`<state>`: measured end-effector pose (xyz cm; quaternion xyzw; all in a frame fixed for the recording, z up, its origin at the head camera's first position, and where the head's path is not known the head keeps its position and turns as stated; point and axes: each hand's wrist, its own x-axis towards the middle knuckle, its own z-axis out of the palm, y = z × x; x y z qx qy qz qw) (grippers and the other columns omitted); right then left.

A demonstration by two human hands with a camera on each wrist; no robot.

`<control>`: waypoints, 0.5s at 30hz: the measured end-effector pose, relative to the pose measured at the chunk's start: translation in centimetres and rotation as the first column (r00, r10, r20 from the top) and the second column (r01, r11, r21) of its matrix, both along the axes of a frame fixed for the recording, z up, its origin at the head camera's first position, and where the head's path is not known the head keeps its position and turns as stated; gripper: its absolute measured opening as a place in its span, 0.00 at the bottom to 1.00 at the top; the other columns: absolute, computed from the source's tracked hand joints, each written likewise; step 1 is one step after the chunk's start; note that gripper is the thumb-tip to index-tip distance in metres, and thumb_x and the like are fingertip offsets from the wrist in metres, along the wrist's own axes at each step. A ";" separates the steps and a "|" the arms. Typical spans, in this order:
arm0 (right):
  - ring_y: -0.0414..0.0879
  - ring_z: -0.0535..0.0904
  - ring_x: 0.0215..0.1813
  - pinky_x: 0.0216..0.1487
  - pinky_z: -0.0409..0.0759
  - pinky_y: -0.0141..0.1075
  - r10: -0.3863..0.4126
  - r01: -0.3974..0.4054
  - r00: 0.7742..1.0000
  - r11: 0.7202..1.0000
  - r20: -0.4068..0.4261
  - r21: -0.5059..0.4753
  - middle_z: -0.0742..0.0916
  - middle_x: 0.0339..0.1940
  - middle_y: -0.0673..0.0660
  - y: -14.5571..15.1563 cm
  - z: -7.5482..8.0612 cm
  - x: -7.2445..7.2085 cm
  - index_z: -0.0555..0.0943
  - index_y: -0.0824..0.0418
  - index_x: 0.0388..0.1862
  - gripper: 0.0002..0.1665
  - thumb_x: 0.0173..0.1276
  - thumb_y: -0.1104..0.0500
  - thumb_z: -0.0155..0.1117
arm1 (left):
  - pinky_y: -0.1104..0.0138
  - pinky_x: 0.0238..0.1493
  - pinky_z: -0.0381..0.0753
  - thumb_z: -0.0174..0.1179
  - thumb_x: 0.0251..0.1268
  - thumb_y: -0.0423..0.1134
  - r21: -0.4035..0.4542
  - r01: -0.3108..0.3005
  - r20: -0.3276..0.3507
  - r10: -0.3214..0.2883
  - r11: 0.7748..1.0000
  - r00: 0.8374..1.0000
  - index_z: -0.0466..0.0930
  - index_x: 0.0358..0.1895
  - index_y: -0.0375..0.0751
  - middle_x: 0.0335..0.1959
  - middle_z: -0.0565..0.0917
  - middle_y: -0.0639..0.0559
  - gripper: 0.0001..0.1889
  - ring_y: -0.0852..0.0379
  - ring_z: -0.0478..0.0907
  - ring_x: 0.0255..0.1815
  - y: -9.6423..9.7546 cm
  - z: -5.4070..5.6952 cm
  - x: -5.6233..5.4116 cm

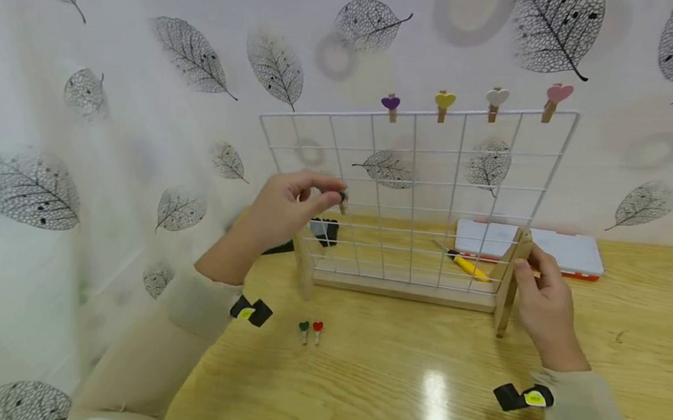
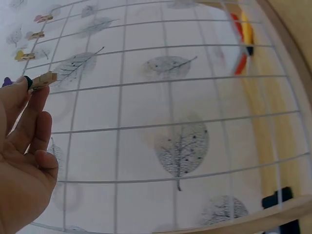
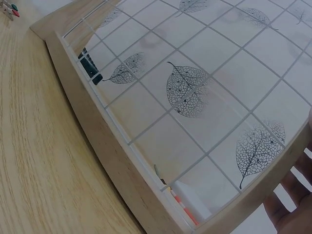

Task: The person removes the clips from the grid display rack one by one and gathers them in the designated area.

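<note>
My left hand pinches a small wooden clothespin with a dark green heart between thumb and fingertips, in front of the left part of a white wire grid. On the right, my right hand grips the wooden side post of the grid's stand, thumb in front and fingers behind. Along the grid's top wire sit a purple heart clothespin, a yellow one, a white one and a pink one.
A green heart clothespin and a red one lie on the wooden table before the stand. Behind the grid are a yellow-handled screwdriver, a white case with red edges and a black object. A leaf-patterned curtain hangs behind.
</note>
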<state>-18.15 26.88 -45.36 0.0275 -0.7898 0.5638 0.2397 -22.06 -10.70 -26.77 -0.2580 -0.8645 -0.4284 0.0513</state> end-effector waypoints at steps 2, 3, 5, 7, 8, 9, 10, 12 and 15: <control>0.29 0.72 0.49 0.44 0.69 0.16 0.003 -0.003 1.000 1.000 0.009 -0.001 0.75 0.50 0.30 0.0 0.0 0.0 0.69 0.67 0.73 0.27 0.82 0.56 0.52 | 0.66 0.23 0.60 0.61 0.73 0.45 -0.025 -0.020 0.092 0.023 0.999 0.996 0.86 0.55 0.48 0.37 0.83 0.53 0.13 0.54 0.57 0.22 -0.2 -1.5 0.6; 0.29 0.72 0.49 0.44 0.69 0.16 0.008 -0.008 1.000 1.000 0.013 -0.004 0.75 0.51 0.30 0.1 0.0 0.0 0.68 0.67 0.74 0.27 0.82 0.56 0.51 | 0.65 0.25 0.61 0.62 0.73 0.46 -0.031 -0.031 0.140 0.035 0.999 0.989 0.86 0.54 0.50 0.40 0.83 0.54 0.12 0.53 0.57 0.22 -0.2 -2.3 0.9; 0.28 0.73 0.48 0.45 0.69 0.16 0.006 -0.006 1.000 1.000 0.021 -0.011 0.75 0.51 0.30 0.1 0.0 0.0 0.68 0.66 0.74 0.27 0.82 0.56 0.51 | 0.64 0.28 0.63 0.62 0.72 0.48 -0.055 -0.041 0.224 0.053 0.998 0.973 0.87 0.52 0.53 0.41 0.83 0.53 0.11 0.53 0.60 0.24 -0.2 -4.1 1.5; 0.29 0.73 0.47 0.45 0.69 0.16 0.001 -0.001 1.000 1.000 0.020 -0.013 0.75 0.50 0.30 0.2 0.1 0.1 0.68 0.65 0.74 0.27 0.82 0.56 0.51 | 0.64 0.33 0.67 0.62 0.72 0.49 -0.086 -0.031 0.287 0.055 0.996 0.956 0.87 0.49 0.55 0.44 0.83 0.56 0.10 0.55 0.67 0.30 -0.3 -6.2 1.9; 0.29 0.73 0.47 0.45 0.69 0.16 0.001 -0.001 1.000 1.000 0.018 -0.016 0.75 0.50 0.31 0.2 0.1 0.0 0.68 0.66 0.74 0.27 0.82 0.56 0.51 | 0.64 0.35 0.70 0.62 0.72 0.50 -0.104 -0.020 0.313 0.052 0.994 0.948 0.87 0.48 0.55 0.47 0.84 0.58 0.09 0.55 0.70 0.32 -0.3 -7.4 2.1; 0.30 0.73 0.47 0.44 0.69 0.17 0.000 0.000 1.000 1.000 0.013 -0.017 0.75 0.50 0.31 0.2 0.1 0.0 0.68 0.66 0.74 0.27 0.82 0.57 0.51 | 0.64 0.36 0.72 0.62 0.72 0.50 -0.120 -0.013 0.337 0.053 0.993 0.940 0.87 0.47 0.56 0.48 0.84 0.59 0.09 0.56 0.73 0.34 -0.4 -8.6 2.3; 0.30 0.73 0.47 0.44 0.69 0.17 -0.002 0.002 1.000 1.000 0.010 -0.020 0.76 0.50 0.31 0.2 0.0 0.0 0.69 0.66 0.74 0.27 0.81 0.57 0.51 | 0.64 0.37 0.73 0.63 0.72 0.50 -0.139 -0.002 0.358 0.052 0.990 0.932 0.87 0.47 0.57 0.47 0.85 0.59 0.08 0.56 0.74 0.36 -0.5 -9.8 2.4; 0.30 0.73 0.47 0.44 0.69 0.17 0.007 -0.006 1.000 1.000 0.004 -0.023 0.76 0.50 0.32 0.2 -0.1 -0.1 0.68 0.66 0.74 0.27 0.81 0.58 0.51 | 0.65 0.35 0.75 0.63 0.71 0.51 -0.175 0.009 0.401 0.063 0.984 0.914 0.88 0.45 0.58 0.48 0.85 0.61 0.08 0.58 0.75 0.36 -0.8 -12.2 2.7; 0.29 0.73 0.48 0.46 0.69 0.17 0.017 -0.017 1.000 0.999 0.007 -0.033 0.76 0.50 0.33 0.1 -0.2 -0.2 0.68 0.67 0.74 0.27 0.81 0.58 0.51 | 0.66 0.25 0.71 0.65 0.70 0.49 -0.190 -0.002 0.463 0.091 0.982 0.881 0.89 0.43 0.56 0.48 0.84 0.58 0.06 0.58 0.70 0.24 -1.4 -14.9 3.0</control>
